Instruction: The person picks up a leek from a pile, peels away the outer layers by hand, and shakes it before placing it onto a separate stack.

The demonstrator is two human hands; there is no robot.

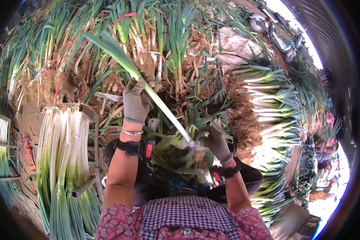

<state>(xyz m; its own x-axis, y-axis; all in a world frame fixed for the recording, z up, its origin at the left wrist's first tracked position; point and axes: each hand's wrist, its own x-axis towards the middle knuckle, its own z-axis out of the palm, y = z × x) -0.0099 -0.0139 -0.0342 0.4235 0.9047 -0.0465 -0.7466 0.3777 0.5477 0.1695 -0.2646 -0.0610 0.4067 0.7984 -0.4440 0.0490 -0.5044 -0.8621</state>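
Left to right. 8–9 o'clock: white-stemmed leeks [62,148] are held in a metal rack [97,148], leaf ends hung toward 7; inner bar edge faces the left forearm, narrow gap between. 10 o'clock, near centre: left hand [136,102], gloved, is closed round the stem of a single leek [163,108]. Leek is slanted, leaves to 11, root end just right of centre toward 5, above loose leaf scraps [168,150]. 4 o'clock, near centre: right hand [217,145], gloved, is placed just beside the root end; blurred there, so whether it is gripped can't be told. Arc from 10 to 12 is bounded by upright leek bundles [124,20]. 3 o'clock: a leek row [274,114] is stacked, roots [244,116] turned inward; room right of the right hand is limited by that root edge.
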